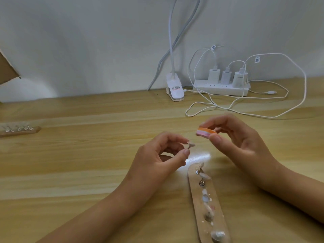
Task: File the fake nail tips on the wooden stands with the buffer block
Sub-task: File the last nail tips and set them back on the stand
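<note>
Above the oblong wooden stand (206,204), left hand (157,155) pinches a nail tip (244,145); right hand (240,137) pinches the layered buffer block (206,132).

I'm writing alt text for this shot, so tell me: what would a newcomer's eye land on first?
Mid-frame, the right hand holds an orange-and-pink buffer block close to a small nail tip pinched by the left hand. Below them, toward the near edge, a long wooden stand carries a row of tips. At the back by the wall sits a white power strip with looping cables.
</note>
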Motion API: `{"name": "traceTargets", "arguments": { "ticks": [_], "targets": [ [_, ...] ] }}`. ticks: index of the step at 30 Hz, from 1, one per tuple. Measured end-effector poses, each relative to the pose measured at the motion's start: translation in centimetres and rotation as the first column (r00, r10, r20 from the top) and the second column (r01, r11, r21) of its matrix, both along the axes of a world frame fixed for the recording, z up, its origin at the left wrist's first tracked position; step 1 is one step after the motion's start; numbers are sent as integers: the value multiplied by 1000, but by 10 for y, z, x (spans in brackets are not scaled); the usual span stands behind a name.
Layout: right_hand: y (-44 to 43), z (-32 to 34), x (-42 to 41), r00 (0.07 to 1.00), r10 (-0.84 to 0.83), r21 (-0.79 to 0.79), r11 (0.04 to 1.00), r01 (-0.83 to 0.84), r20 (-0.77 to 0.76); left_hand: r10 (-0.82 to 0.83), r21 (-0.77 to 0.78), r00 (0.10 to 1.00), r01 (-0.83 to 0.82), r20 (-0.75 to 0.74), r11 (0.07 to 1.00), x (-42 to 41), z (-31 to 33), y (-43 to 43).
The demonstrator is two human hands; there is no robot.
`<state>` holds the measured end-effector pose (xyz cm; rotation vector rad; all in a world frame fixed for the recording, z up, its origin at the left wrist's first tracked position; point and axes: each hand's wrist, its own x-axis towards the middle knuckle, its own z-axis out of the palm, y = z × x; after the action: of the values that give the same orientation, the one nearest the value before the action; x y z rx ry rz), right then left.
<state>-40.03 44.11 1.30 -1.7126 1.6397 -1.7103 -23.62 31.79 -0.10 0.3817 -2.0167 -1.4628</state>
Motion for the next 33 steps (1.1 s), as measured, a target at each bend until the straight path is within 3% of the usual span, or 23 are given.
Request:
{"name": "traceTargets", "arguments": {
  "ticks": [5, 14, 22, 33],
  "targets": [
    [-1, -5, 1, 996, 41, 73, 997, -35, -81, 22, -51, 1000, -22, 10, 998, 2, 1, 2],
    [-3, -7, 2, 997, 81, 165, 983, -80, 2, 38, -60, 999, -38, -3, 997, 1, 2, 6],
    [-3, -7, 3, 997, 78, 101, 992, -79, 15, 27, -70, 999, -29, -20, 997, 2, -1, 2],
    [-2, -6, 3, 998, 62, 131, 989, -65, 26, 35, -53, 999, -37, -32, 998, 2, 1, 4]
  ]
}}
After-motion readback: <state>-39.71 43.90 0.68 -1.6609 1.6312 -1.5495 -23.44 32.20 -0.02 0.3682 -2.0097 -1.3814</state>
